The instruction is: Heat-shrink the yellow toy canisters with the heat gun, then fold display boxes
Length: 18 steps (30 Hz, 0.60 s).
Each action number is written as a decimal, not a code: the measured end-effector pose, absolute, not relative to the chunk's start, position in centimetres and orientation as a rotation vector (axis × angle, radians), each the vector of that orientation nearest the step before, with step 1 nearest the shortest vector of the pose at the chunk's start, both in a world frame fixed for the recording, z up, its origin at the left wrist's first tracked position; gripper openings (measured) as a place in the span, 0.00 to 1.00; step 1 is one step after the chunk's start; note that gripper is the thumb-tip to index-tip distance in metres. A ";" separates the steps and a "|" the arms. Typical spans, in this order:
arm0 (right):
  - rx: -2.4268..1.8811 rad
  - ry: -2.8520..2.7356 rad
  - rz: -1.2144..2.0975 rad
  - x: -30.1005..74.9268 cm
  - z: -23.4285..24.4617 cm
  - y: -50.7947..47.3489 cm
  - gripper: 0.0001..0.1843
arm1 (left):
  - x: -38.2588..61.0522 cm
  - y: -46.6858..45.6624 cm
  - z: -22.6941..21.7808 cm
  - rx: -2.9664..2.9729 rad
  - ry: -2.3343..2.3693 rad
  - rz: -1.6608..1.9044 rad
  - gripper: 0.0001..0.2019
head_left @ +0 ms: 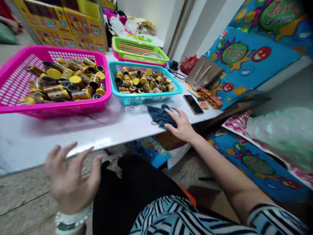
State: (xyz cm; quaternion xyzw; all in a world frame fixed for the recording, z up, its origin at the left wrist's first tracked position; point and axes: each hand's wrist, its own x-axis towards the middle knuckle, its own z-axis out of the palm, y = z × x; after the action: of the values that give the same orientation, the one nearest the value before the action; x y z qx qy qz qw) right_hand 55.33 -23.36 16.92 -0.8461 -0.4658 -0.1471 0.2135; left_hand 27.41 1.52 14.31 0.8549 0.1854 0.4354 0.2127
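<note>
My right hand (179, 124) reaches across the white table (61, 133) and rests flat on a dark blue cloth (160, 115), fingers stretched out over it. My left hand (69, 178) hovers below the table's near edge with its fingers spread, holding nothing. Behind the cloth stands a teal basket (146, 98) filled with several small yellow and black canisters. A larger pink basket (14, 81) of the same canisters sits to the left.
A black phone (193, 104) lies right of the cloth, beside small orange packets (209, 98) and a brown pouch (202, 73). A green basket (139, 50) stands farther back. Colourful printed boards (244, 55) lean at the right; yellow boxes (63, 26) are stacked behind.
</note>
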 end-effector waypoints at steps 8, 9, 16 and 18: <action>-2.308 -1.392 -0.333 65.3 18.8 -21.9 0.10 | 14.4 -10.1 5.6 2.611 0.544 0.765 0.06; -2.298 -1.361 -0.409 65.6 19.6 -22.3 0.12 | 13.2 -10.6 4.6 2.609 0.577 0.747 0.05; -2.089 -1.666 -0.385 56.7 14.0 -30.0 0.20 | 16.8 -13.9 2.9 2.449 0.749 0.666 0.09; -2.094 -1.620 -0.373 54.0 10.6 -32.6 0.17 | 20.6 -14.8 2.9 2.327 0.719 0.501 0.12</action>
State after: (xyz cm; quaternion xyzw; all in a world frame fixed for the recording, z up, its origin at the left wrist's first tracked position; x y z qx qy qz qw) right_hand 53.97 -32.58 10.58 -0.7618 -0.5895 -0.1356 0.2318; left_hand 20.56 -14.80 2.89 0.8861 0.2740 0.1907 0.3217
